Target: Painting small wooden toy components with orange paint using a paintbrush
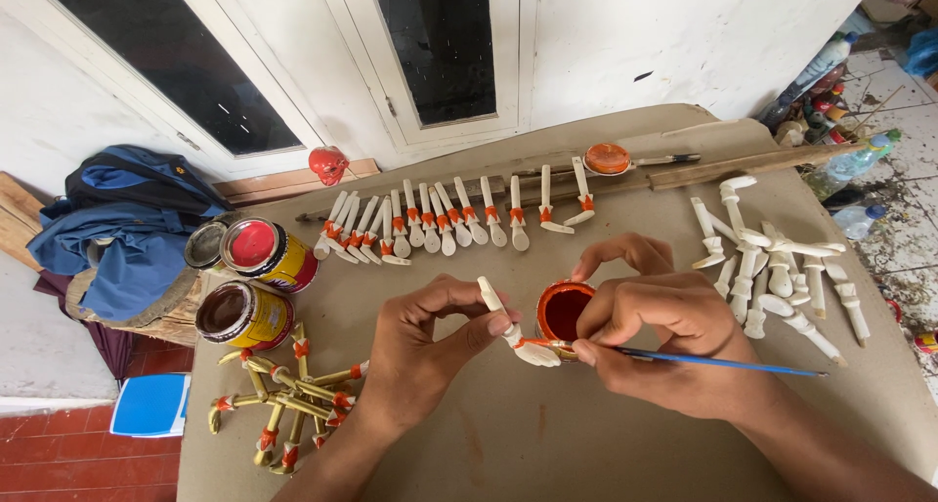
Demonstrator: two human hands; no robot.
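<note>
In the head view, a small white carved wooden piece (508, 324) with an orange band is pinched between the thumb and fingers of the left hand (420, 351), its upper end raised and its foot-shaped end low, near the middle of the brown surface (547, 434). A thin blue-handled paintbrush (703, 361) is gripped by the closed fingers of the right hand (664, 341), and its tip is laid against the orange band of the piece. Just behind the brush tip, between the two hands, a small pot of orange-red paint (564, 309) is seen.

Farther back, a row of white pieces with orange bands (449, 221) is laid out against a wooden strip, with an orange lid (608, 158) beside it. To the right, a heap of unpainted white pieces (772, 268) is piled. At the left edge, two open paint tins (256, 277) are stood, one red inside and one dark brown, and in front of them a cluster of yellow pieces with orange bands (288, 395) is gathered. A blue bag (132, 214) is seen beyond the surface on the left.
</note>
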